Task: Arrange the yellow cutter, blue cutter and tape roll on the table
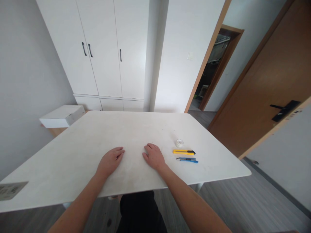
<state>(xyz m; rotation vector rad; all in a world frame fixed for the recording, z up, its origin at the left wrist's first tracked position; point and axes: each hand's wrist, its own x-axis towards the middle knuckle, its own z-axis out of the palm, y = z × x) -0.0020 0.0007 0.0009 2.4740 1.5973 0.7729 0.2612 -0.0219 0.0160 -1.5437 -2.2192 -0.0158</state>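
Observation:
My left hand (110, 160) lies flat on the white table (131, 129), its fingers stretched out and nothing under them that I can see. Across a short gap, my right hand (154, 156) also rests on the tabletop with its fingers out and holds nothing. To the right of it lies a yellow utility knife (181, 151) with a black end. Just nearer to me is a blue utility knife (187, 160), roughly parallel to the yellow one. Beyond both knives sits a small roll of whitish tape (179, 143), lying on its side.
A white box (63, 117) stands beyond the table's left edge. A grey printed label (12, 190) is at the near left corner. White cabinets (97, 48) line the far wall, and a brown door (269, 74) stands ajar on the right.

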